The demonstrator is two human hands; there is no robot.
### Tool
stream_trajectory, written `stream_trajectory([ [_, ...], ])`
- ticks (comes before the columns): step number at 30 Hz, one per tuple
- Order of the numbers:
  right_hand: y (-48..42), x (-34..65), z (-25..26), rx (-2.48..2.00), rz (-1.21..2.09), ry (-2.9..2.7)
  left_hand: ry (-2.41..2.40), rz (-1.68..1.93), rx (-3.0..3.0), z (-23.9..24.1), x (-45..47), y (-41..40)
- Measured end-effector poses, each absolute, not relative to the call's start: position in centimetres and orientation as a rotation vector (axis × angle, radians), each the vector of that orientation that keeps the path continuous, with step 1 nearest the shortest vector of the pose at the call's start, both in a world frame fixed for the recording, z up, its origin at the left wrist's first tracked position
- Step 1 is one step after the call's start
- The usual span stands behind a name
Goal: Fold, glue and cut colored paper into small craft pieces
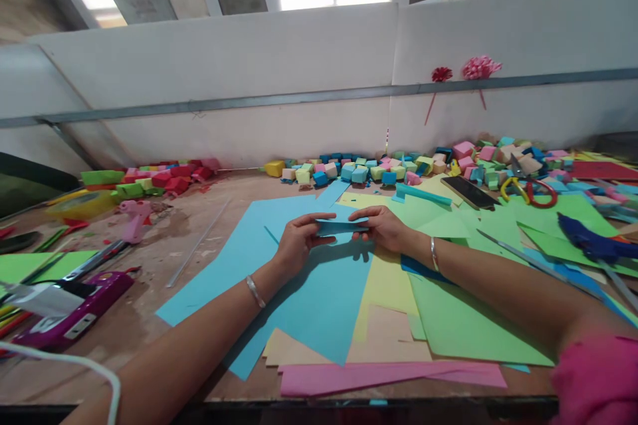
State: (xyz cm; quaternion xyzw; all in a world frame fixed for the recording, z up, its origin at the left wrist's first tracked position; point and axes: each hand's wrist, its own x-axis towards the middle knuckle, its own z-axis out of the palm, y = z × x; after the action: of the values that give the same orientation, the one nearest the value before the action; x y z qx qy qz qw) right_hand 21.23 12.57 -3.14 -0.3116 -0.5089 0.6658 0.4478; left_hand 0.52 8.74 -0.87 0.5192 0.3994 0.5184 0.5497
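Note:
A small folded strip of blue paper (339,226) is held level between both hands, above a large blue paper sheet (309,292). My left hand (298,239) pinches its left end, with thumb and fingers closed on it. At the right end, my right hand (383,228) grips the same strip between thumb and fingertips. Under and beside the hands lie yellow paper (383,289) and green paper sheets (468,319). A narrow blue paper piece (333,193) rests just beyond the strip.
Paper cubes (359,174) are heaped along the back wall. To the right are a phone (469,192), scissors (528,191) and a blue glue gun (593,239). Leftward sit a pink glue gun (134,219), a purple power strip (82,309) and a tape roll (82,204). Pink paper (379,377) lies near the front edge.

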Motion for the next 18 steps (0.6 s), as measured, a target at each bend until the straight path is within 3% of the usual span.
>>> stream_trajectory([
  [18,12.6,21.0,-3.1,-0.747,1.411,-1.379,1.070,1.165,1.171,-1.6,0.6,9.9],
])
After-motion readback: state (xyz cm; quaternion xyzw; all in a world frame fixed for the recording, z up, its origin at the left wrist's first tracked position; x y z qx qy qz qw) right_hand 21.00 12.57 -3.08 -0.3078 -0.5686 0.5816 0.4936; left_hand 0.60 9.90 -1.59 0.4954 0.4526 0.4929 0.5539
